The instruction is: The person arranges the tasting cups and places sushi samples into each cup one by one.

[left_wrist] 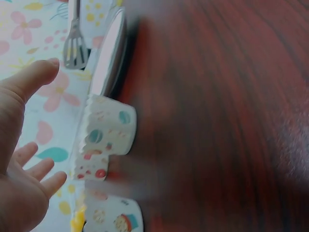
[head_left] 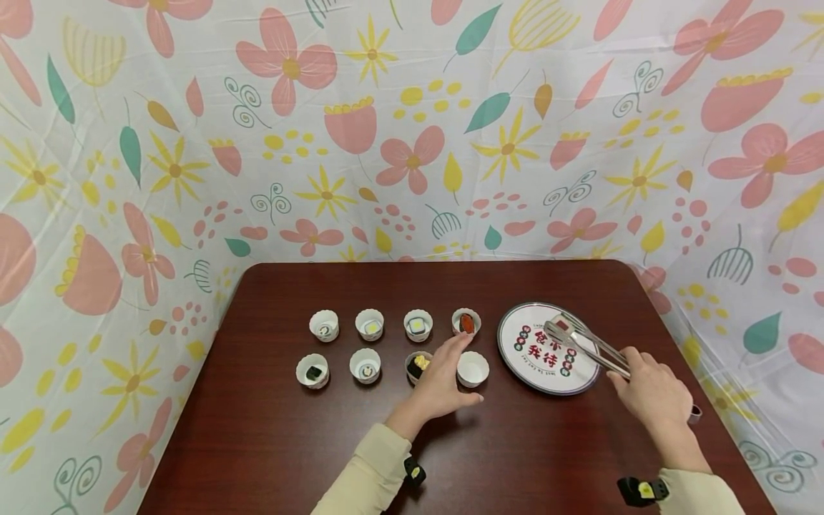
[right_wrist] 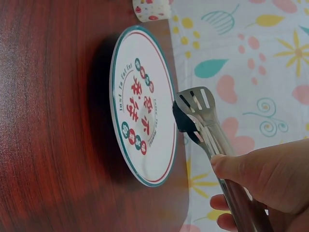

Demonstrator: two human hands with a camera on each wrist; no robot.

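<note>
My right hand (head_left: pixel 656 393) grips metal tongs (head_left: pixel 595 347), their slotted heads over the white plate (head_left: pixel 534 379), which has red Chinese lettering. A small black piece (right_wrist: pixel 182 117) shows at the tongs' heads in the right wrist view; I cannot tell whether they pinch it. My left hand (head_left: pixel 440 379), thumb spread from the fingers, hovers over the right end of the cup rows with nothing in its grasp. It partly covers a cup holding a black piece with yellow topping (head_left: pixel 420 363). Beside it are a bare-bottomed white cup (head_left: pixel 473 372) and one with a red-topped piece (head_left: pixel 466 323).
Several more fluted paper cups (head_left: pixel 324 325) stand in two rows to the left, with small sushi-like pieces inside. The dark wooden table (head_left: pixel 270 436) ends at a flowered cloth (head_left: pixel 412 143) behind it and at the sides.
</note>
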